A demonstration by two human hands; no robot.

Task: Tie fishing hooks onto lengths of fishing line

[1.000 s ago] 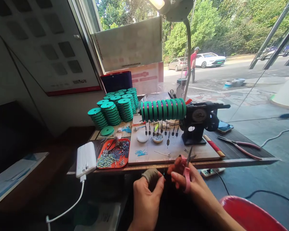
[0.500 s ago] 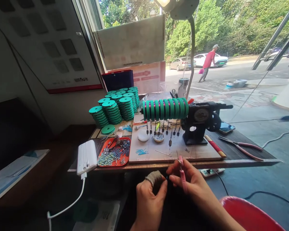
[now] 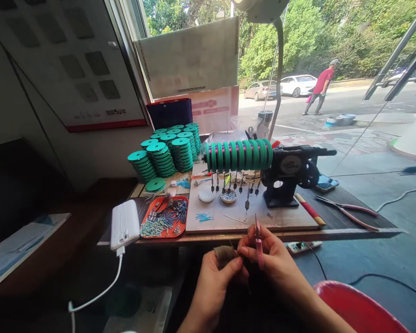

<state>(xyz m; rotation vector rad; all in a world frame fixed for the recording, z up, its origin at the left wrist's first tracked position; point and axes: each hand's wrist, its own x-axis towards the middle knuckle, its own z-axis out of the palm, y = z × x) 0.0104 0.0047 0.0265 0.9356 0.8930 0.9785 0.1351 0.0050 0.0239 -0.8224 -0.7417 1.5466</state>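
My left hand (image 3: 213,283) is closed in a pinch just below the table edge, its forefinger wrapped in a grey-brown finger guard (image 3: 224,253). What it pinches is too small to make out. My right hand (image 3: 270,263) is closed around small pink-handled scissors (image 3: 258,239), blades pointing up, with its fingertips touching the left hand's. Just beyond both hands lies a pale work board (image 3: 229,217) with a black winding machine (image 3: 287,173) holding a row of green spools (image 3: 239,156). Small weights hang from the spools.
Stacks of green spools (image 3: 164,155) stand at the back left. An orange tray (image 3: 163,218) of small parts and a white power bank (image 3: 124,224) lie left of the board. Red-handled pliers (image 3: 346,212) and a phone (image 3: 326,183) lie right. A red stool (image 3: 357,310) is at my lower right. A person walks on the street outside.
My two hands have come together until the fingertips touch. The scissors have turned upright and closed. The walker outside has moved to the right.
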